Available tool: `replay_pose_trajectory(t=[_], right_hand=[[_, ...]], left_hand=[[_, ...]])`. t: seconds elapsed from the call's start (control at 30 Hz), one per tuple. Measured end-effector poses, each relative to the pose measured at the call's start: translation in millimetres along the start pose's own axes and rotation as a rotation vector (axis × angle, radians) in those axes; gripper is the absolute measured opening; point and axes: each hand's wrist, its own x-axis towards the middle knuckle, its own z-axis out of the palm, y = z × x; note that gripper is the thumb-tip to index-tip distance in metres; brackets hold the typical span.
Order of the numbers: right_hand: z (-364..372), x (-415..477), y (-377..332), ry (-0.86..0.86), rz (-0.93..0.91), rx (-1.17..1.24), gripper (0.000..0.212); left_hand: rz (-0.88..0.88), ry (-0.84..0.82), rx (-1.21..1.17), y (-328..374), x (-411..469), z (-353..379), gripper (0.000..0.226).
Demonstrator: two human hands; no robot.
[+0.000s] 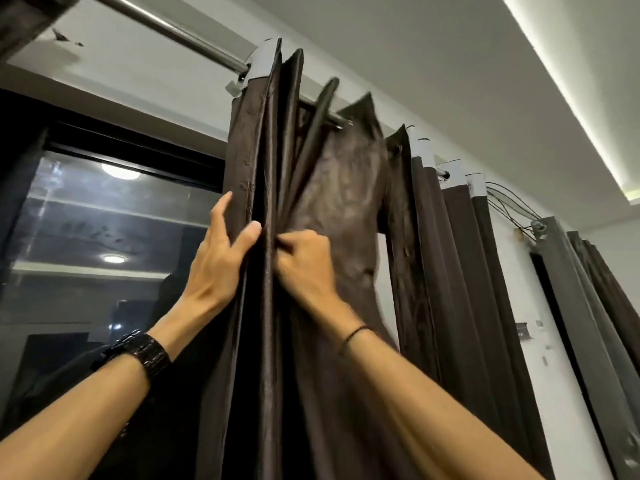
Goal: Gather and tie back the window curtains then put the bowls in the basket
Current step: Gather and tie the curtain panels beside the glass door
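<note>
While the dark brown curtain (346,188) hangs from its eyelets on the metal curtain rod (166,27), both hands are raised to it at about mid-height of the view, working its folds together. The left hand (221,258) has its fingers straight and spread, the thumb laid against the leading fold at the fabric's window-side edge. The right hand (304,261) is curled, its fingertips pinching the next folds just beside that thumb, so the two hands nearly touch across the pleat.

The window pane (104,220) to the left stands uncovered and mirrors two round ceiling lamps, which suggests that this panel is already drawn most of the way aside. Its upper part is bunched unevenly, though, with one broad fold splayed open to the right of the hands. So the gathering looks partly done and not finished.

No tie-back, cord or hook shows anywhere, and the fabric is bound by nothing but the hands, so the tying is yet to come. A second dark curtain (595,282) hangs further right; whether it needs the same treatment cannot be told. Neither the bowls nor the basket are in view, so that half of the job appears not to have begun.
</note>
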Motion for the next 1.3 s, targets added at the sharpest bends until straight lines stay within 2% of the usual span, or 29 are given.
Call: replay_pose_trajectory(t=[0.07, 0.17, 0.2, 0.27, 0.33, 0.37, 0.4, 0.47, 0.53, 0.63, 0.67, 0.83, 1.0, 1.1, 1.17, 1.23, 1.3], right_hand=[[5.4, 7.7, -48.6, -0.083, -0.134, 0.134, 0.025], [-3.2, 18.4, -56.6, -0.162, -0.190, 0.144, 0.026], [-10.0, 15.6, -47.3, -0.096, -0.218, 0.114, 0.030], [-23.4, 4.1, -22.6, 0.146, -0.193, -0.005, 0.030], [-38.3, -11.5, 6.0, 0.339, -0.017, -0.093, 0.044], [-46.7, -15.9, 20.8, 0.346, 0.115, -0.051, 0.056], [-51.7, -18.7, 33.7, 0.303, 0.256, 0.088, 0.069], [-52.5, -21.4, 52.3, 0.130, 0.527, 0.527, 0.090], [-45.9, -28.5, 56.2, -0.080, 0.660, 0.789, 0.084], [-28.8, -42.6, 46.3, -0.246, 0.644, 0.904, 0.036], [-24.5, -44.8, 41.7, -0.260, 0.647, 0.916, 0.027], [-4.9, -52.7, 29.5, -0.252, 0.579, 0.863, 0.043], [7.9, -59.4, 29.5, -0.214, 0.550, 0.777, 0.036], [12.9, -65.4, 27.4, -0.224, 0.483, 0.637, 0.037], [14.9, -69.7, 20.2, -0.225, 0.398, 0.510, 0.056], [13.3, -72.5, 8.7, -0.139, 0.315, 0.441, 0.081], [12.4, -74.4, -3.1, -0.055, 0.242, 0.358, 0.096]], left_hand=[[-0.027, 0.059, -0.140, -7.8, 4.7, -6.4, 0.076], [-0.056, 0.097, -0.289, -16.6, 10.3, -17.1, 0.073], [-0.068, 0.087, -0.289, -17.3, 10.9, -19.2, 0.071], [-0.066, 0.057, -0.236, -16.0, 7.0, -21.6, 0.074], [-0.047, 0.018, -0.193, -13.6, 0.8, -20.4, 0.081], [-0.047, 0.004, -0.184, -11.3, -2.0, -18.4, 0.082], [-0.050, -0.009, -0.177, -9.4, -4.9, -16.8, 0.082], [-0.061, -0.040, -0.144, -3.3, -8.7, -11.5, 0.082], [-0.059, -0.070, -0.128, -0.6, -10.1, -5.9, 0.087], [-0.062, -0.092, -0.121, 3.7, -12.5, 0.5, 0.095], [-0.064, -0.097, -0.107, 4.9, -14.5, 2.8, 0.097], [-0.095, -0.101, -0.033, 1.3, -22.7, 2.3, 0.103], [-0.089, -0.134, 0.026, -3.2, -24.7, -9.9, 0.109], [-0.084, -0.163, 0.047, -7.9, -24.6, -16.5, 0.114], [-0.061, -0.172, 0.079, -11.0, -23.4, -21.3, 0.117], [-0.034, -0.158, 0.148, -10.6, -24.7, -25.5, 0.118], [-0.009, -0.109, 0.206, -6.9, -26.7, -30.7, 0.116]])
